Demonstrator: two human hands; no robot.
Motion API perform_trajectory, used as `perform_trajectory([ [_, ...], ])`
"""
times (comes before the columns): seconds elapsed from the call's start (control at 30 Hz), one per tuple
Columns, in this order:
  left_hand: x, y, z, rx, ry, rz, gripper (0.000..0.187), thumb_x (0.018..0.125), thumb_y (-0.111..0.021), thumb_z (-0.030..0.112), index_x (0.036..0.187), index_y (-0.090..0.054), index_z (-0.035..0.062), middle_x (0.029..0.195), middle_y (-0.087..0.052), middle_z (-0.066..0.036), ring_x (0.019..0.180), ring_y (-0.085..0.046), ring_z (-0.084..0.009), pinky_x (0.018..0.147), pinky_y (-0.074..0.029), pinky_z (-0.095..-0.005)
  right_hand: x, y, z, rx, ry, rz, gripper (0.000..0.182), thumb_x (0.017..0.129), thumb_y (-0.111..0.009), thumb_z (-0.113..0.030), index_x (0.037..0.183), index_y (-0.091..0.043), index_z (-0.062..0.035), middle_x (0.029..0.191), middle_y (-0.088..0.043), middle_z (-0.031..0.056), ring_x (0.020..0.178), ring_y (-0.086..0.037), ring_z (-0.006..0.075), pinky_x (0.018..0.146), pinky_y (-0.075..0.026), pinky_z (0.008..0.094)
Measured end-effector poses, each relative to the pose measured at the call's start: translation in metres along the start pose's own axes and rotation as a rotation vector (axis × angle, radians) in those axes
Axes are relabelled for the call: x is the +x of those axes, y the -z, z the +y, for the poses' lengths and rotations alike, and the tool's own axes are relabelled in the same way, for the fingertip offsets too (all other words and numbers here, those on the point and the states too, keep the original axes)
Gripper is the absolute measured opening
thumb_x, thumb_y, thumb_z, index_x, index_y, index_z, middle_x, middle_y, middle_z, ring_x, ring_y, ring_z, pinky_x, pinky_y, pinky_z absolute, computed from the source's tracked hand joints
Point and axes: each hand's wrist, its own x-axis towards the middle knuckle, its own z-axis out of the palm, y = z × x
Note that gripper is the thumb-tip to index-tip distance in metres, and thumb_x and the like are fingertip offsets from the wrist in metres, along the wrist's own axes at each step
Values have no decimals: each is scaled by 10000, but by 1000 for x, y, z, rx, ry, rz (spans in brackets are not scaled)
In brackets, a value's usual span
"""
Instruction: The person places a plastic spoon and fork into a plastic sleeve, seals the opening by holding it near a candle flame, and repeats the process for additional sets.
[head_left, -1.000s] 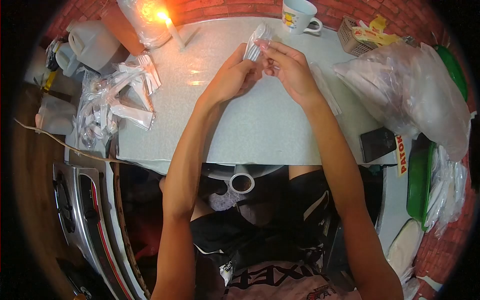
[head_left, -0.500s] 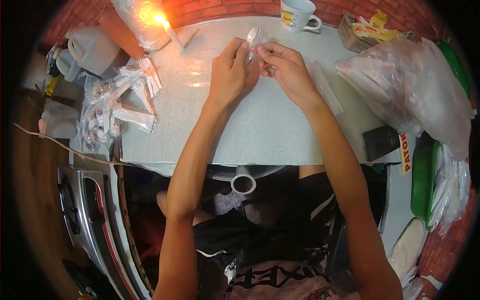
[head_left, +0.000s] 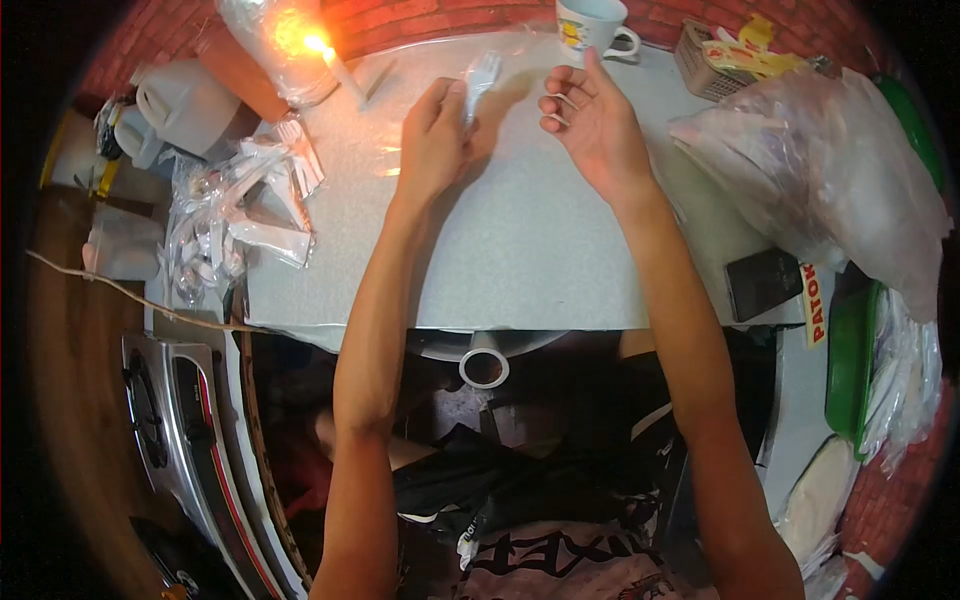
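My left hand [head_left: 436, 138] is closed around a white plastic fork [head_left: 483, 80] in what looks like a clear wrapper, its tines pointing up and away. To the right, my right hand [head_left: 600, 128] is raised with its fingers apart and curled slightly, and nothing is seen in it. A lit candle [head_left: 345, 78] stands left of my left hand. Farther left lies a pile of wrapped white plastic cutlery [head_left: 240, 205].
Behind my right hand stands a white mug [head_left: 590, 28]. A basket [head_left: 705, 65], a large plastic bag [head_left: 815, 170] and a dark flat object [head_left: 762, 285] are on the right. White jugs [head_left: 190, 105] stand at the left, with a stove [head_left: 190, 430] lower down.
My hands have moved apart. My left hand has shifted left with the fork, while my right hand has let go and moved right, its fingers opening.
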Motion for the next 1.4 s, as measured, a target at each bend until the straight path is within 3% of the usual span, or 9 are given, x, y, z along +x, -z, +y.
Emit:
perform_trajectory([
  [0.1,-2,4,3,-4,71,-16,324,1107,-425,332,1023,-595,70,663,-521,-35,425,-421,-100,353,-352,-272,5,15,-3,206,50,70,458,1045,-556,-479,1070,-614,-26,979,-593,41,873,-549,162,777,-441,311],
  [0.2,-8,-1,9,-143,108,-96,341,1100,-419,347,1038,-592,59,676,-568,-60,417,-471,-125,346,-388,-281,3,19,-1,51,83,86,450,1037,-580,-456,1107,-648,-17,985,-620,46,846,-562,146,743,-455,302],
  [0.27,-13,-4,18,-262,137,-190,296,1075,-498,305,988,-580,35,704,-626,-81,464,-558,-150,389,-445,-293,-7,-3,0,-403,129,99,411,1021,-627,-413,1121,-692,-19,937,-653,40,785,-566,104,691,-456,265],
  [0.3,-16,-6,21,-257,135,-199,296,1075,-498,305,988,-580,35,704,-626,-81,464,-558,-150,389,-445,-293,-6,-6,3,-399,136,105,411,1021,-627,-413,1121,-692,-19,937,-653,40,785,-566,104,691,-456,265],
  [0.53,-21,-4,12,-60,214,-611,338,1026,-616,289,1138,-710,-16,943,-760,-145,727,-712,-167,652,-569,-278,-2,-2,11,-443,44,6,290,1001,-670,-293,1068,-729,-18,822,-659,-4,707,-551,52,617,-428,205],
  [0.63,-20,-1,8,-154,233,-677,356,1026,-615,302,1147,-706,-19,999,-760,-161,720,-707,-173,655,-567,-273,-2,-3,14,-317,136,62,247,957,-733,-268,998,-748,-25,787,-670,6,678,-576,49,553,-420,206],
  [0.87,-9,5,12,-81,149,-293,290,1029,-632,284,1016,-687,0,774,-663,-44,605,-611,-118,498,-466,-253,-3,2,13,-568,-11,-145,228,961,-725,-242,979,-748,-16,761,-667,-12,661,-572,57,542,-420,216],
  [1.07,0,12,-8,-28,-9,-251,161,1020,-640,134,1052,-691,-15,727,-633,-22,578,-556,-82,484,-405,-246,-5,1,16,-720,31,-180,238,967,-724,-233,991,-733,4,753,-662,16,640,-589,70,515,-422,213],
  [1.4,3,13,-10,66,-89,-139,195,972,-710,172,1076,-730,8,760,-670,-19,630,-559,-67,544,-415,-235,-5,0,17,-718,41,-159,221,982,-706,-208,1089,-721,-14,848,-685,9,702,-583,59,541,-458,217],
])
